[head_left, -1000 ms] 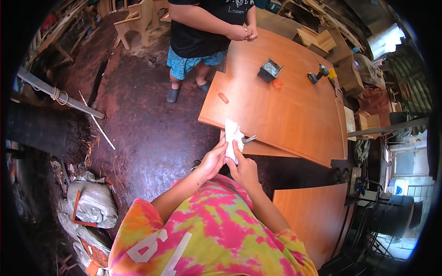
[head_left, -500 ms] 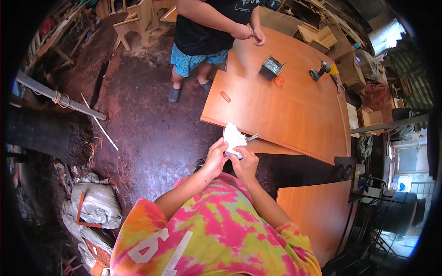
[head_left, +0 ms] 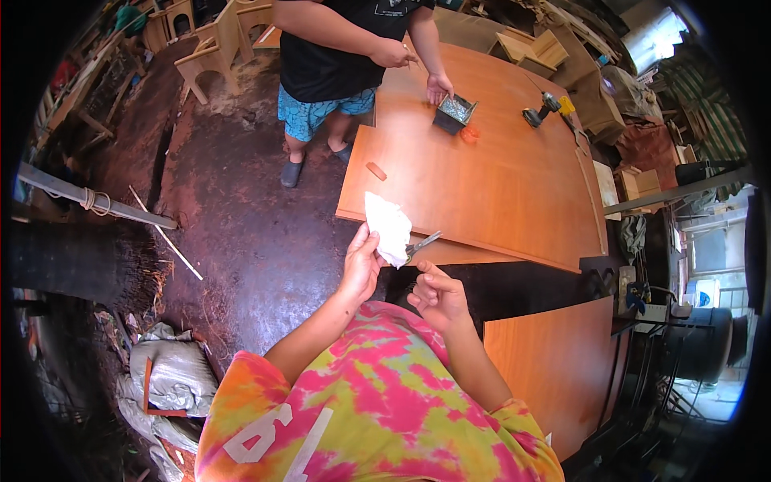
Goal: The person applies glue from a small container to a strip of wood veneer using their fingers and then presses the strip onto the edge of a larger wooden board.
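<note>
I have the left hand (head_left: 363,263) pinching a crumpled white sheet (head_left: 387,227) between thumb and fingers; I cannot tell whether it is paper or cloth. The sheet is held up in front of the near edge of an orange-brown wood panel (head_left: 498,185). My right hand (head_left: 439,299) is apart from it, nearer the body, with fingers loosely curled and the index finger reaching out. Between the 2 hands and slightly beyond them, I see metal scissors (head_left: 426,243) angled beside the sheet, though I cannot tell what supports them.

On the panel I see a small reddish-brown wooden block (head_left: 376,171), a black open box (head_left: 452,122) holding small silvery pieces, an orange piece (head_left: 470,135) just beside it, and a cordless drill (head_left: 549,103) farther right. At the panel's left side stands 1 co-worker (head_left: 345,60) in a black shirt and blue patterned shorts, 1 hand at the box's rim.
</note>
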The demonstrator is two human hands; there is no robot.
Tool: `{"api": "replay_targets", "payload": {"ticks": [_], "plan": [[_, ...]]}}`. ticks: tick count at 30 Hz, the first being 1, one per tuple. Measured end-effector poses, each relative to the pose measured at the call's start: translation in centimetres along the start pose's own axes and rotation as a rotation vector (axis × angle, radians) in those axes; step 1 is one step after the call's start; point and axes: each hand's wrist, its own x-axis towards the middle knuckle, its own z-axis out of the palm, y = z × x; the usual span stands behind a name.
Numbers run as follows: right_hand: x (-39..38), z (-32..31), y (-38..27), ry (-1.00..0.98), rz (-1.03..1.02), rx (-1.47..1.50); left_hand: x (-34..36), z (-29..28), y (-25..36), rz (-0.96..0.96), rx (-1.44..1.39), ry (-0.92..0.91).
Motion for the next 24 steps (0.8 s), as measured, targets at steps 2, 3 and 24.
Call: {"api": "replay_targets", "payload": {"ticks": [2,3,24], "plan": [[0.4,0.0,-0.1,-0.006,0.004,-0.002,-0.2,1.0,0.2,-0.006,0.055,-0.018],[0.4,0.2,0.0,0.004,-0.029,-0.061,-0.3,1.3,0.2,-0.01,0.107,-0.034],[1.6,-3.6,-5.2,0.132,-0.295,-1.361,4.1,3.8,-5.9,0.14,0.547,-0.079]]}}
